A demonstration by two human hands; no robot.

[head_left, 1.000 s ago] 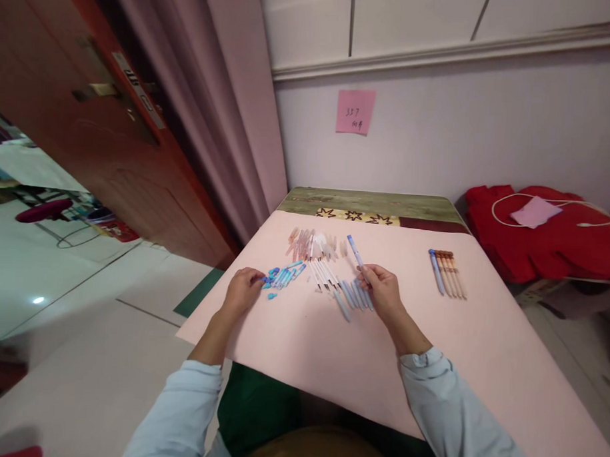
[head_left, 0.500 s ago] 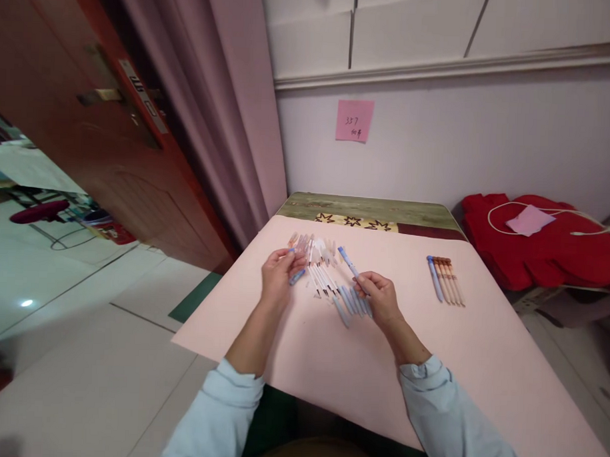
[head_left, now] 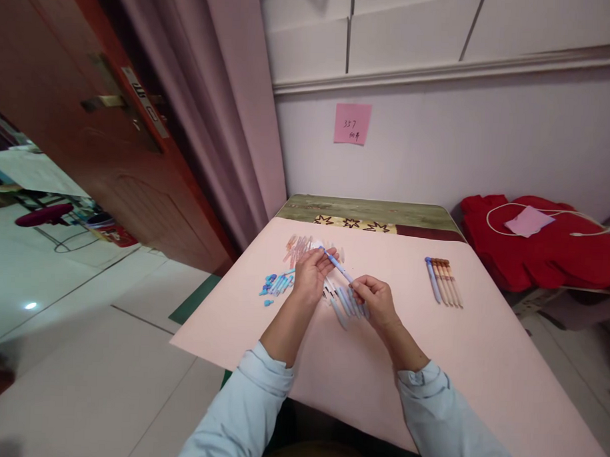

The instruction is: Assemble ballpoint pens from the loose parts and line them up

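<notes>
In the head view my right hand pinches a light-blue pen near its lower end, holding it slanted above the table. At the pen's darker blue upper end is my left hand, thumb and fingers closed around that end, other fingers loosely curled. Below the hands lie several pale-blue pen barrels and thin white refills, partly covered by the left hand. Left of it is a heap of small blue pen parts. Behind it are several brownish and clear pen parts.
A neat row of pens, one blue and several brown-topped, lies at the right of the pink-covered table. A red cloth with a white cable is beyond the right edge. A door stands on the left.
My left hand has moved right to the upper end of the pen, uncovering the heap of blue parts. My right hand stays nearly in place, still gripping the pen.
</notes>
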